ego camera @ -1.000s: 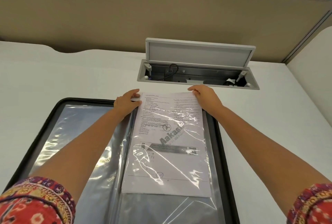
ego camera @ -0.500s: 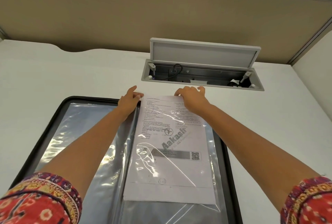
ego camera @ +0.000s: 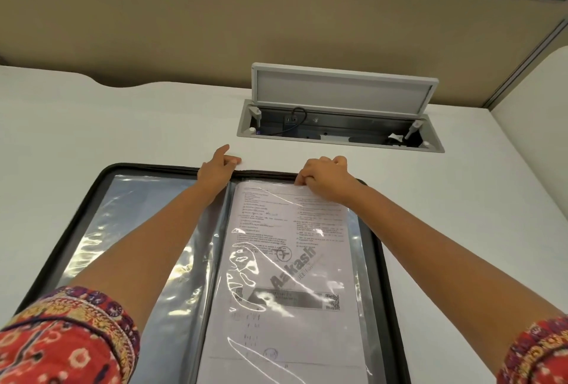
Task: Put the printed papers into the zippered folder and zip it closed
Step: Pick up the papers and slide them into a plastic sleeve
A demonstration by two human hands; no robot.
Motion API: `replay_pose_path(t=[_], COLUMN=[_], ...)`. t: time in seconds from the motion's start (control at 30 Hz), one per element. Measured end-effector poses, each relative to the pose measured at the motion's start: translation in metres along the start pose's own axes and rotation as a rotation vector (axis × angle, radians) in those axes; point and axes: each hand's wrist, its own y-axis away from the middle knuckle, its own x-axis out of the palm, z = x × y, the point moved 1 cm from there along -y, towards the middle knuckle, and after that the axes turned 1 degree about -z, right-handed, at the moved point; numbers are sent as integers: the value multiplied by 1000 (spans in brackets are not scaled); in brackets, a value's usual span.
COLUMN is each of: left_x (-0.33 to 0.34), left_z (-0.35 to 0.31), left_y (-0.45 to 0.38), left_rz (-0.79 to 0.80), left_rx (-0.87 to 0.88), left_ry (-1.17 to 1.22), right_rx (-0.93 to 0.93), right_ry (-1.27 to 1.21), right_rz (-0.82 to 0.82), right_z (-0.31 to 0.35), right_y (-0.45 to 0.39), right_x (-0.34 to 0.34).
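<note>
The black zippered folder (ego camera: 80,205) lies open on the white desk, with clear plastic sleeves on both halves. The printed papers (ego camera: 289,263) sit inside the right-hand sleeve, under glossy plastic, their top edge just below the folder's far rim. My right hand (ego camera: 325,179) pinches the top edge of that sleeve and papers, fingers curled. My left hand (ego camera: 216,170) rests at the folder's far rim by the spine, thumb raised, fingertips pressing the edge.
An open grey cable box (ego camera: 338,125) with its lid up is set into the desk just beyond my hands. A tan partition wall (ego camera: 215,30) runs behind the desk. White desk surface (ego camera: 123,125) lies on the left and right of the folder.
The papers have slid further down into the right sleeve, so their top edge is inside the folder's rim. My right hand has curled at that edge. The view has tilted slightly.
</note>
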Motion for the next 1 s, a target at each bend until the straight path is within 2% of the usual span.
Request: replay_pose_path(t=[0.47, 0.63, 0.8, 1.0], left_x=[0, -2, -1, 3], left_z=[-2, -3, -3, 7], left_y=[0, 3, 23, 72], left_rz=[2, -13, 7, -58], left_rx=[-40, 4, 185, 361], left_ry=[3, -36, -123, -331], right_rx=[1, -18, 36, 60], right_ry=[-38, 20, 11, -98], right_rz=[118, 4, -136, -67], right_z=[4, 1, 0, 6], right_y=[5, 10, 15, 29], right_x=[-6, 0, 5, 5])
